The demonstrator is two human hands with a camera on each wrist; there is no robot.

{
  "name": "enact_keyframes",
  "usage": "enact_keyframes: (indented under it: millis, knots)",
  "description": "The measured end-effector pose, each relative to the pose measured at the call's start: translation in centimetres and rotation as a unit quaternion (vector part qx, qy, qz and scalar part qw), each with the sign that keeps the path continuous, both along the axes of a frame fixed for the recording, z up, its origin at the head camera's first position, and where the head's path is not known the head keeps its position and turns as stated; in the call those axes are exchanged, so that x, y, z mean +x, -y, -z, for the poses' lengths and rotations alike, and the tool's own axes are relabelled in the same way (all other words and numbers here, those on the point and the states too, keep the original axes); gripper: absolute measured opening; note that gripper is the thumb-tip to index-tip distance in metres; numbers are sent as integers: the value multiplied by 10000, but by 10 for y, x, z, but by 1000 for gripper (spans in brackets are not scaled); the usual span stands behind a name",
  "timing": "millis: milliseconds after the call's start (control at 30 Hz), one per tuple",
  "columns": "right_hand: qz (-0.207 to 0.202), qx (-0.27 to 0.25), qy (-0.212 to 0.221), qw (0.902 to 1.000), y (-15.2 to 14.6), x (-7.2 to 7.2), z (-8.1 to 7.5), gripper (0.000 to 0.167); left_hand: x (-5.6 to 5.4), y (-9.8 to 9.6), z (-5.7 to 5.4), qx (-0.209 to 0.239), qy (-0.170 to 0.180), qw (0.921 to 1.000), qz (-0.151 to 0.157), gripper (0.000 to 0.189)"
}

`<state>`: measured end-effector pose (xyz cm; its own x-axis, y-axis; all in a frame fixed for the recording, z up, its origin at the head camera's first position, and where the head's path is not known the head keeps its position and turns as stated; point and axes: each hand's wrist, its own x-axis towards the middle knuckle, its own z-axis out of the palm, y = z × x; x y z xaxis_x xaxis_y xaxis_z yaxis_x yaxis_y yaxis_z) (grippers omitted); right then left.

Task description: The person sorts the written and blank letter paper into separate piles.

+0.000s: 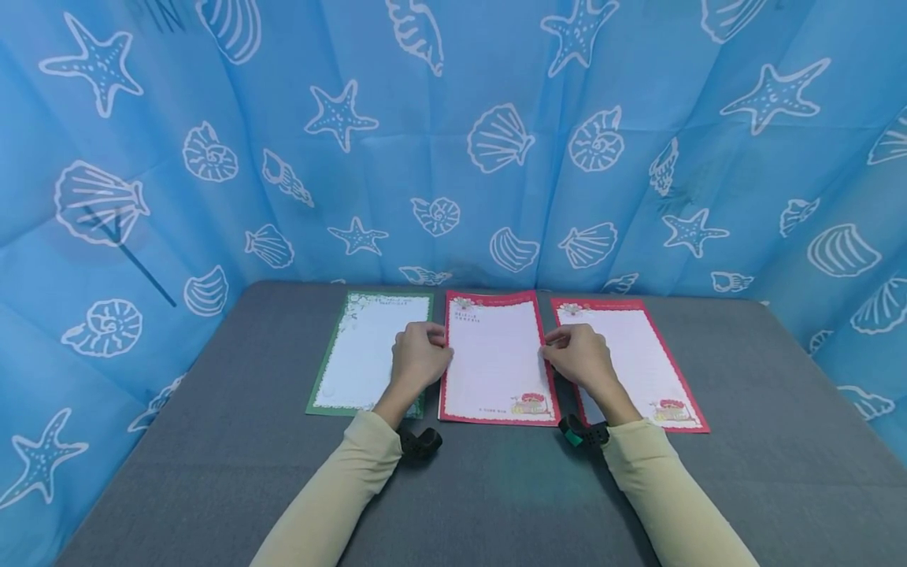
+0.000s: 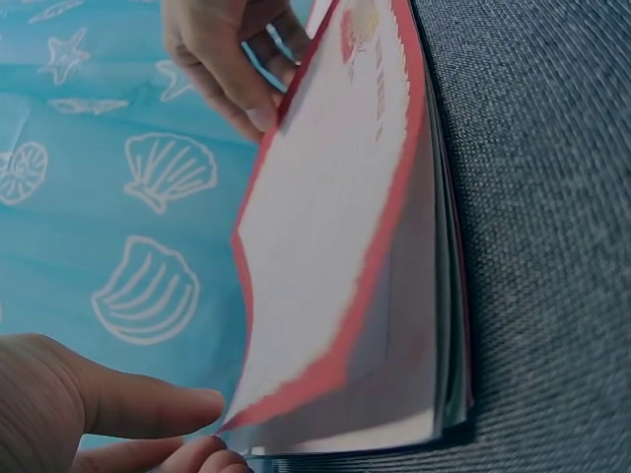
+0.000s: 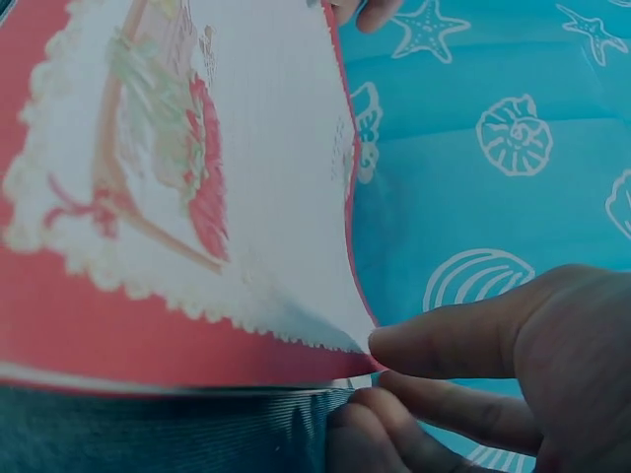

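In the head view, a red-bordered sheet of paper [image 1: 496,354] lies in the middle, on top of a small stack. My left hand [image 1: 420,354] pinches its left edge between thumb and fingers. Across from it, my right hand [image 1: 583,356] pinches the right edge. The left wrist view shows the sheet [image 2: 320,197] bowed up along its near side, with several more sheets [image 2: 446,296] layered beneath. In the right wrist view, the thumb and fingertips meet at the sheet's red edge, and a colourful drawing [image 3: 177,138] shows near its bottom corner.
To the left lies a green-bordered sheet [image 1: 361,354], partly under my left forearm. Another red-bordered sheet [image 1: 638,354] lies on the right, partly behind my right hand. All rest on a grey cloth-covered table [image 1: 482,496]. A blue shell-patterned curtain [image 1: 439,142] hangs behind it.
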<state>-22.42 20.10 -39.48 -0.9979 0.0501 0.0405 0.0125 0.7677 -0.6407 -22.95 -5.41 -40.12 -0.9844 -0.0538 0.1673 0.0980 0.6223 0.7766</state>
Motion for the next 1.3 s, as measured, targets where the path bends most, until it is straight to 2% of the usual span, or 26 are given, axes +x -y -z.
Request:
enact_keyframes:
  millis: [200,367,533,700,933,1067,1200,1300]
  knots:
    - [-23,-540,-80,9985,0,-1,0,23,-2,0,2,351,159,9992,55,30]
    - [-45,-1183,197,9928,-1,-2,0,26,-3,1,2,673,389,9969,91,34]
    - [-150,-1774,438,9830,-3,-1,-2,28,-5,4,1,1034,701,9920,159,36]
    - [-357,-2205,441,9737,-4,-1,-5,25,-7,11,-3,1511,970,9834,256,35]
    - [-517,-2527,408,9653,-1,1,-12,28,-10,24,-13,2262,1562,9599,543,30]
    - [-590,-2775,270,9585,2,4,-17,31,-13,35,-19,2439,1732,9515,712,29]
    - [-588,-3068,160,9498,9,5,-21,31,-16,48,-26,2498,1847,9473,778,28]
    - [-577,-3172,159,9465,17,4,-23,30,-17,58,-30,2424,1895,9486,744,28]
